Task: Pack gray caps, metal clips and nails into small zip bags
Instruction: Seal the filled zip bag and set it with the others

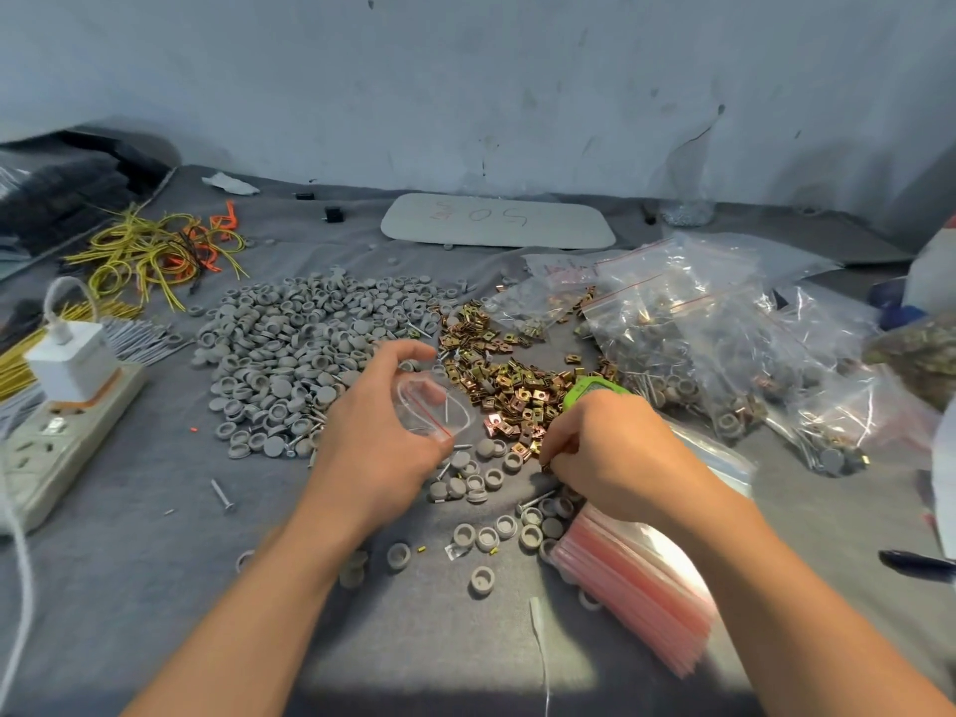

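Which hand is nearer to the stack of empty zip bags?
Right. The right hand is just behind the stack; the left hand, holding a small zip bag, is farther to the left.

On my counter (129,587), a power strip (62,442) lies at the left with a white charger (70,362) plugged in. Yellow and orange wires (155,251) tangle beyond it. A pale board (496,221) lies far, a pen (918,564) near right.
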`<state>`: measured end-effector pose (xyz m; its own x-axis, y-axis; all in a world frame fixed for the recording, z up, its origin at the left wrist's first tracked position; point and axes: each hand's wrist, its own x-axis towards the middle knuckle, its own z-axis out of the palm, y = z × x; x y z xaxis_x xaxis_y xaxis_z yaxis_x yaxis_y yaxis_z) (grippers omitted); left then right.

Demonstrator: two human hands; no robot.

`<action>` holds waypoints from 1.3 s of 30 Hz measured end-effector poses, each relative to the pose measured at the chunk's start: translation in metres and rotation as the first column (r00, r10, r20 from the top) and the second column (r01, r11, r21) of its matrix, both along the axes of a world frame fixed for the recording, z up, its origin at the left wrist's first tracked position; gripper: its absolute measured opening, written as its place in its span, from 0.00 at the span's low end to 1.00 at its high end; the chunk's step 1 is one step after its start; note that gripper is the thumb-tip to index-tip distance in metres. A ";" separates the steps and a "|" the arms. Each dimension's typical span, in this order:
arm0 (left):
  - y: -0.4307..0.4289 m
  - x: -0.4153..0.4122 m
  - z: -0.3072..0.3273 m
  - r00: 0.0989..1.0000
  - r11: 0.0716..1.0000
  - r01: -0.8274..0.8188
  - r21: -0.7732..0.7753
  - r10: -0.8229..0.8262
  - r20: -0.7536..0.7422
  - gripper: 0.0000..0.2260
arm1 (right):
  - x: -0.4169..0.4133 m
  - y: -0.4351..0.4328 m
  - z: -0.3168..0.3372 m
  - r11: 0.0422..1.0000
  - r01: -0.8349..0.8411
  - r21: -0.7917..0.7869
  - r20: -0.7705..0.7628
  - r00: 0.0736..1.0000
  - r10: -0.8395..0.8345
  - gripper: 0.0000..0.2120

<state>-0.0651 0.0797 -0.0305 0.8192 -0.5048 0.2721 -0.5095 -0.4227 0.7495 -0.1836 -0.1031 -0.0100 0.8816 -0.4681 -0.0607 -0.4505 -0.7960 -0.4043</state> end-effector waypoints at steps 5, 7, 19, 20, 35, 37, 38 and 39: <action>-0.009 -0.011 -0.001 1.000 1.000 0.001 0.002 -0.001 0.001 0.32 | -0.002 -0.002 -0.003 0.992 0.060 0.115 0.120 0.990 -0.074 0.13; -0.010 -0.015 0.000 1.000 1.000 -0.016 -0.011 0.016 0.014 0.31 | -0.002 0.000 -0.003 0.965 0.114 0.236 0.182 0.970 -0.159 0.11; -0.020 -0.028 -0.002 0.993 0.998 -0.049 -0.034 0.052 0.104 0.30 | -0.002 0.016 0.006 0.577 -0.229 0.784 0.450 0.850 -0.273 0.12; -0.020 -0.028 -0.003 0.993 0.999 -0.044 -0.026 0.046 0.107 0.30 | -0.002 0.016 0.006 0.593 -0.239 0.769 0.469 0.842 -0.268 0.13; -0.030 -0.015 -0.005 0.991 0.998 0.043 0.038 -0.047 0.125 0.31 | 0.017 0.037 0.000 0.923 -0.234 0.305 0.675 0.737 -0.037 0.16; -0.030 -0.014 -0.005 0.991 0.999 0.050 0.019 -0.052 0.124 0.29 | 0.020 0.039 0.000 0.950 -0.214 0.229 0.683 0.731 0.000 0.13; -0.030 -0.014 -0.005 0.991 0.998 0.058 0.012 -0.059 0.119 0.27 | 0.021 0.039 0.001 0.956 -0.197 0.217 0.683 0.730 -0.004 0.12; -0.030 -0.014 -0.004 0.992 0.998 0.063 0.007 -0.064 0.112 0.27 | 0.021 0.039 0.002 0.960 -0.180 0.213 0.680 0.733 -0.014 0.11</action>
<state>-0.0792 0.0500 -0.0348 0.7501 -0.5559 0.3583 -0.6158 -0.3894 0.6849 -0.1621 -0.0642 -0.0079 0.7707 -0.4445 0.4566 0.0778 -0.6455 -0.7598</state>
